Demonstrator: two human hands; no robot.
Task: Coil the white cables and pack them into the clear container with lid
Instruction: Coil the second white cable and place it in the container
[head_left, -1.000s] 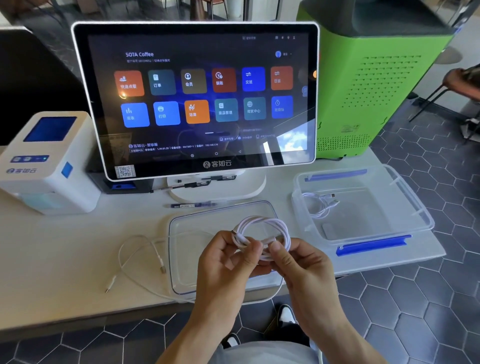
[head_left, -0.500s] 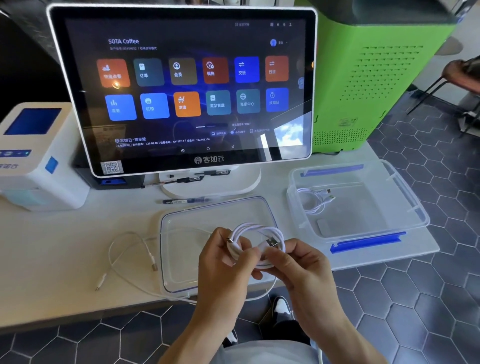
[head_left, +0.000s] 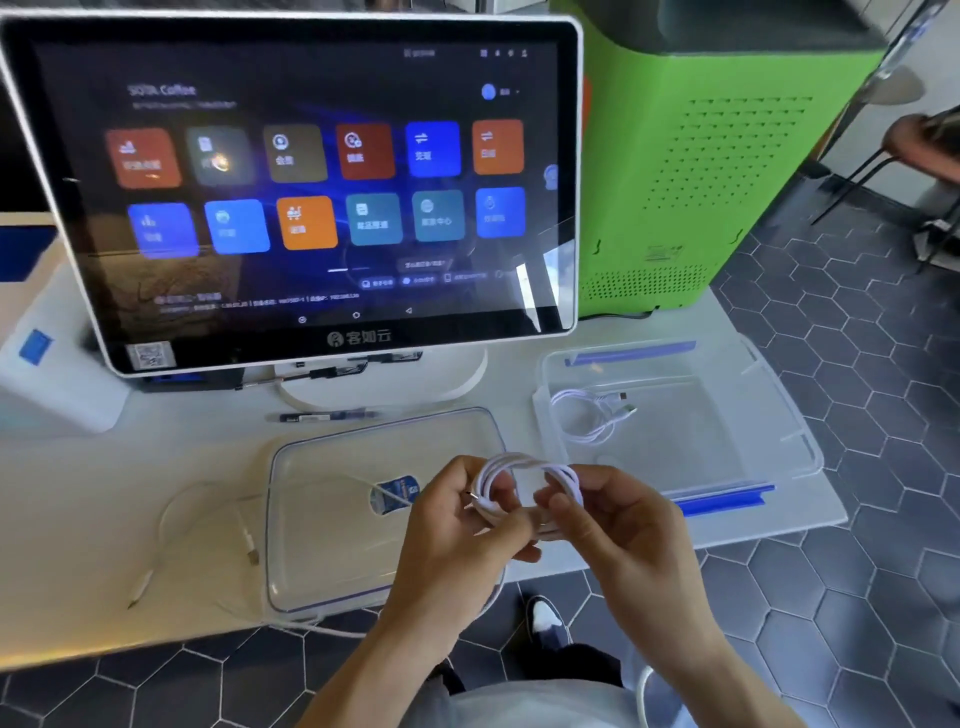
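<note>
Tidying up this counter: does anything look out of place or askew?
One loose white cable sprawls uncoiled on the table left of the lid. The lid overhangs the table's front edge. Nothing looks damaged.

Bare forearms, no sleeves; pale grey top (head_left: 524, 706); dark shoe, white toe (head_left: 546, 621).
</note>
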